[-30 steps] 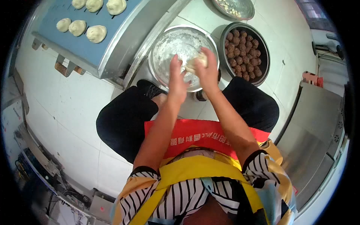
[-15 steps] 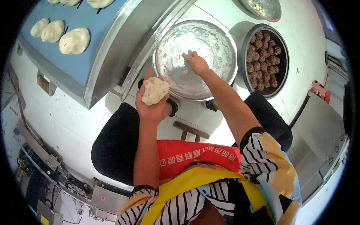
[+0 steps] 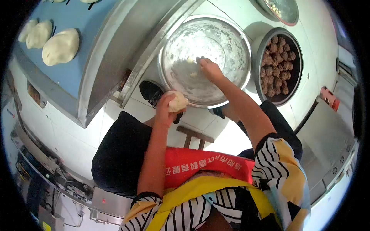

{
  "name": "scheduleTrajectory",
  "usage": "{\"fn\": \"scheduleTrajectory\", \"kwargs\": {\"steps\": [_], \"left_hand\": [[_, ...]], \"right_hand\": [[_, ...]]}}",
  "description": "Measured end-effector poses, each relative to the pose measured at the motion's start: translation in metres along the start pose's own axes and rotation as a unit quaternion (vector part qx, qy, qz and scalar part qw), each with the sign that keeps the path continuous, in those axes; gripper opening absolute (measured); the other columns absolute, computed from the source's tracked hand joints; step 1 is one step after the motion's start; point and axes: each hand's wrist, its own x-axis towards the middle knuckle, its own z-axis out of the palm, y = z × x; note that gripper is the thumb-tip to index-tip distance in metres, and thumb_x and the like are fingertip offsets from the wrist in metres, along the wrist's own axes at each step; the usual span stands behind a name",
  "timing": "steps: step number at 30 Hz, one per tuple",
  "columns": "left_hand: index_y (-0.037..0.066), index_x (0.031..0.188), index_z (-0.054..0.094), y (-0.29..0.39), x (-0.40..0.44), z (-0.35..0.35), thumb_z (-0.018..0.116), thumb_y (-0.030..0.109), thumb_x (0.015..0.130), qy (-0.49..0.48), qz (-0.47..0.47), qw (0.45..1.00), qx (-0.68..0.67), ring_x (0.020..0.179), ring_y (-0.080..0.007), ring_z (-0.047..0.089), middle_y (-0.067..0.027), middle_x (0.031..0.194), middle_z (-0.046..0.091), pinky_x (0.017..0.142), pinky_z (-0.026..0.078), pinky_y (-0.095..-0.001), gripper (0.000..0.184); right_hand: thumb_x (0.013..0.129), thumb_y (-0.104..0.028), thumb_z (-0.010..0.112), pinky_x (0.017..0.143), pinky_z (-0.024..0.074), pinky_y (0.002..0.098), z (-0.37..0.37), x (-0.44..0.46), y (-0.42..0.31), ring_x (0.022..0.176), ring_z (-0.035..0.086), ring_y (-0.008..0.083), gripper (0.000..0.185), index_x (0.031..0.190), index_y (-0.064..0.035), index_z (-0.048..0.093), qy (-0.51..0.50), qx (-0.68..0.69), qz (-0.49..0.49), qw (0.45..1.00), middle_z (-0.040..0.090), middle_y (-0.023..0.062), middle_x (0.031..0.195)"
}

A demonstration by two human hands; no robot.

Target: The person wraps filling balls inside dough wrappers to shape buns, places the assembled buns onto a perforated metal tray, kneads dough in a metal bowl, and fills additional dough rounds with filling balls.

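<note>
One pale dough lump is held in the left hand, fingers curled round it, at the near-left rim of the steel basin. Contact with the rim can't be confirmed. Whether anything is enclosed in the lump can't be told either. The right hand is reached over the basin, fingers bunched to a near-close, just beside small dough scraps. Whether a scrap is pinched can't be made out.

Basin: floor and wall are streaked white; only scraps are seen in it, so its dough is judged nearly used up.

Outward left: three dough pieces are laid in a row on the blue surface, rounded on top. More are cut off by the frame, so no full count. These are judged done; the held lump isn't set down yet.

Outward right: a dark tub is stocked with many brown balls, so plenty is judged left there. Beyond it, a second bowl is partly seen, small pale bits inside.
</note>
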Motion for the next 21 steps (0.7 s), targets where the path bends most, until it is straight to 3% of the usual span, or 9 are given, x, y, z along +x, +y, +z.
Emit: {"fn": "scheduleTrajectory", "kwargs": {"steps": [3, 4, 6, 9, 10, 13, 14, 15, 21], "left_hand": [[0.005, 0.123, 0.048, -0.012, 0.001, 0.003, 0.059, 0.024, 0.083, -0.004, -0.041, 0.999, 0.026, 0.098, -0.0309, 0.061, -0.0131, 0.111, 0.056, 0.07, 0.057, -0.0445, 0.045], [0.006, 0.124, 0.048, -0.016, 0.002, 0.006, 0.058, 0.025, 0.083, -0.014, -0.051, 0.998, 0.04, 0.1, -0.0309, 0.06, -0.0131, 0.113, 0.055, 0.073, 0.056, -0.0456, 0.047], [0.006, 0.126, 0.047, -0.017, 0.007, 0.011, 0.058, 0.027, 0.084, -0.014, -0.064, 0.996, 0.056, 0.103, -0.0311, 0.058, -0.0132, 0.115, 0.054, 0.076, 0.056, -0.0464, 0.048], [0.007, 0.126, 0.047, -0.02, 0.006, 0.006, 0.058, 0.026, 0.085, 0.013, -0.068, 0.997, 0.045, 0.103, -0.0316, 0.058, -0.0136, 0.116, 0.054, 0.076, 0.056, -0.046, 0.047], [0.007, 0.125, 0.047, -0.019, 0.008, 0.006, 0.058, 0.025, 0.085, 0.001, -0.063, 0.997, 0.042, 0.103, -0.0318, 0.058, -0.0138, 0.117, 0.054, 0.076, 0.056, -0.0461, 0.046], [0.004, 0.122, 0.048, -0.02, 0.006, 0.006, 0.058, 0.022, 0.083, -0.002, -0.05, 0.998, 0.033, 0.099, -0.031, 0.061, -0.0139, 0.113, 0.055, 0.07, 0.058, -0.044, 0.044], [0.003, 0.121, 0.049, -0.019, 0.006, 0.008, 0.058, 0.021, 0.082, 0.0, -0.043, 0.998, 0.034, 0.096, -0.0304, 0.062, -0.0139, 0.11, 0.057, 0.067, 0.058, -0.0429, 0.043], [0.004, 0.12, 0.049, -0.018, 0.006, 0.01, 0.059, 0.02, 0.082, 0.003, -0.043, 0.999, 0.034, 0.096, -0.0297, 0.062, -0.0136, 0.109, 0.057, 0.067, 0.058, -0.0425, 0.043], [0.006, 0.116, 0.052, -0.009, -0.006, 0.016, 0.061, 0.018, 0.082, 0.07, 0.01, 0.989, 0.126, 0.091, -0.0261, 0.063, -0.0116, 0.104, 0.058, 0.062, 0.059, -0.038, 0.037]], "right_hand": [[0.091, -0.016, 0.044, 0.078, 0.0493, 0.039, -0.008, 0.008, -0.02, 0.094, 0.059, 0.0316, 0.028, 0.116, -0.008, 0.052, -0.01, 0.05, -0.064, 0.997, 0.057, 0.0178, 0.109], [0.09, -0.015, 0.046, 0.077, 0.049, 0.0392, -0.019, 0.013, -0.03, 0.094, 0.059, 0.0316, 0.026, 0.113, -0.0086, 0.054, -0.054, 0.141, 0.061, 0.987, 0.057, 0.0175, 0.108], [0.088, -0.014, 0.049, 0.075, 0.0484, 0.0398, -0.041, 0.031, -0.041, 0.092, 0.059, 0.0316, 0.021, 0.107, -0.0097, 0.057, -0.131, 0.312, 0.3, 0.892, 0.057, 0.017, 0.104], [0.084, -0.012, 0.055, 0.076, 0.0478, 0.0399, -0.008, 0.031, -0.003, 0.091, 0.059, 0.0313, 0.02, 0.103, -0.0093, 0.06, -0.06, 0.254, 0.101, 0.96, 0.058, 0.0166, 0.102], [0.083, -0.012, 0.057, 0.076, 0.0475, 0.0401, -0.015, 0.029, 0.005, 0.091, 0.058, 0.0314, 0.021, 0.104, -0.0085, 0.06, -0.037, 0.079, -0.006, 0.996, 0.057, 0.0171, 0.102], [0.084, -0.014, 0.058, 0.08, 0.0469, 0.041, -0.015, -0.002, 0.006, 0.089, 0.06, 0.0323, 0.022, 0.105, -0.0071, 0.061, -0.107, 0.065, -0.049, 0.991, 0.056, 0.015, 0.109], [0.083, -0.015, 0.058, 0.082, 0.047, 0.0411, 0.0, -0.01, 0.006, 0.091, 0.059, 0.033, 0.022, 0.104, -0.0074, 0.062, -0.123, 0.13, 0.004, 0.984, 0.055, 0.0153, 0.113], [0.084, -0.014, 0.057, 0.083, 0.047, 0.0404, 0.035, -0.027, 0.021, 0.093, 0.059, 0.0334, 0.022, 0.104, -0.0078, 0.063, -0.013, 0.089, -0.055, 0.994, 0.055, 0.0156, 0.113], [0.079, -0.018, 0.066, 0.079, 0.048, 0.0417, 0.017, -0.024, -0.018, 0.094, 0.061, 0.028, 0.025, 0.099, -0.0037, 0.059, -0.07, 0.094, 0.144, 0.983, 0.063, 0.0151, 0.101]]}}
